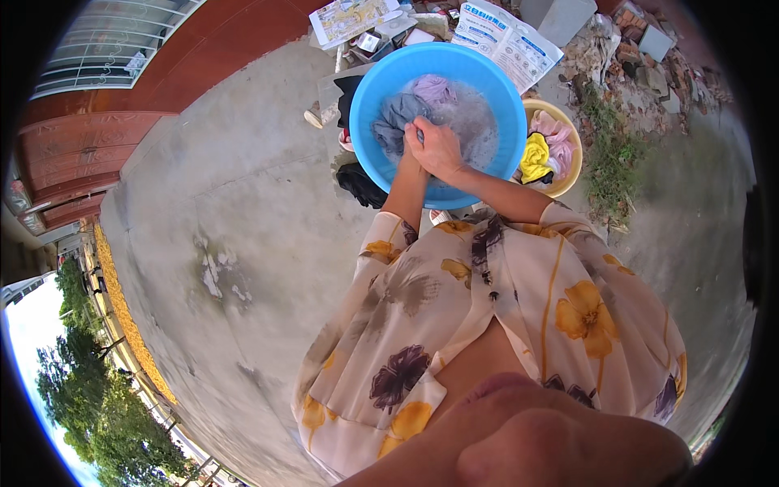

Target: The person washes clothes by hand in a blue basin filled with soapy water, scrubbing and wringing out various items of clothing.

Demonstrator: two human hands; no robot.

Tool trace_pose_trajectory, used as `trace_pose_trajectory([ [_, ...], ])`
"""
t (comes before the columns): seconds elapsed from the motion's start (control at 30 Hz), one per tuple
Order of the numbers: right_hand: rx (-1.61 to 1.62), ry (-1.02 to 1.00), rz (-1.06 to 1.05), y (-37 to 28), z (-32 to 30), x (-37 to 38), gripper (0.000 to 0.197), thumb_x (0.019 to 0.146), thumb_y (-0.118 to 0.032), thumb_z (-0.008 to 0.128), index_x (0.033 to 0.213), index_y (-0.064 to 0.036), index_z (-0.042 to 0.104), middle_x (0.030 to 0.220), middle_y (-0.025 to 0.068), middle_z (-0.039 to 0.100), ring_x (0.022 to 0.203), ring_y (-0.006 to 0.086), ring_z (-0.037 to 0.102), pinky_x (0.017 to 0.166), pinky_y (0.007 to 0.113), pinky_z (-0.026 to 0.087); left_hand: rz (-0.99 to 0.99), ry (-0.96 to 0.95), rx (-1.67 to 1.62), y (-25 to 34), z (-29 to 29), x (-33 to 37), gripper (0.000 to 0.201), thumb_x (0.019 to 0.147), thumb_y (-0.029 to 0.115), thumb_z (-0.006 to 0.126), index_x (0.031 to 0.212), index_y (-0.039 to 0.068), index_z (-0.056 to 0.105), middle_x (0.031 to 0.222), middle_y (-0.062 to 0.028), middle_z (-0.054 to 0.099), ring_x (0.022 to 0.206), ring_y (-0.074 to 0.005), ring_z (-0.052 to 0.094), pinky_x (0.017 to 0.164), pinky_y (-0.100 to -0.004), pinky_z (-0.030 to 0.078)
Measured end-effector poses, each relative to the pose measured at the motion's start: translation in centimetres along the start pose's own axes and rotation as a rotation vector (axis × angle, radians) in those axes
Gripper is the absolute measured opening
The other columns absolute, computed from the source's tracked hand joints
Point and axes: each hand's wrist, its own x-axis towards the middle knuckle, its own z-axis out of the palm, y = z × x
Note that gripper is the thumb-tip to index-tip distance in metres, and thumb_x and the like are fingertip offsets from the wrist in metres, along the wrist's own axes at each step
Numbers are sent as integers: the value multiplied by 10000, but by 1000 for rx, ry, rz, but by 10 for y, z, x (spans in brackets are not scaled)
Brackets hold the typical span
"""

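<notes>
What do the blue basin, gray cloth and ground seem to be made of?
Blue basin: likely plastic, smooth with a slight sheen; even color and a rounded, moulded-looking rim.
Gray cloth: fabric, matte; soft, bunched folds. Fiber can't be told.
Ground: probably concrete, dull and worn; gray, with patchy stains.

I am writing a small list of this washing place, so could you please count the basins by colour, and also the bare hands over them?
Blue basin: 1
Pale yellow basin: 1
Bare hands: 2 (left hand and right hand, both over the blue basin)
Total: 4
</notes>
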Motion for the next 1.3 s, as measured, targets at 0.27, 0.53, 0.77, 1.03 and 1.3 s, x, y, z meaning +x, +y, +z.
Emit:
trace_pose_trajectory([
  [0.27,-108,-59,108,13,-7,21,384,962,-395,461,868,-84,665,778,247,664,746,478,638,707,575,510,2,-412,-78,-9,-11,16,315,1018,208,368,1215,37,545,1165,-119,612,1075,-281,608,932,-450,505],
  [0.53,-18,-108,467,125,-31,72,429,854,-390,645,1122,-55,654,1117,239,659,1074,389,623,942,478,482,-148,182,241,-13,21,-20,550,981,369,511,1338,-35,405,1340,-195,490,1294,-308,452,1090,-474,337],
  [0.77,473,-258,751,88,-9,25,674,790,-422,735,1245,49,573,1279,216,601,1197,338,573,967,405,462,-242,288,242,4,35,-17,710,943,479,559,1438,18,343,1393,-184,474,1331,-358,420,1130,-512,278],
  [1.03,158,-201,54,-32,-23,-5,431,900,-484,603,1042,-79,639,793,247,666,763,429,664,703,501,526,-55,27,133,-1,-69,43,401,979,430,516,1244,132,551,1192,-117,608,1128,-273,593,949,-469,495],
  [1.3,15,-65,53,1,-3,6,344,950,-413,519,1021,-89,610,752,254,655,727,479,637,681,582,491,-8,121,138,3,-2,2,411,1046,296,357,1382,89,469,1305,-134,568,1185,-299,563,967,-457,488],
])
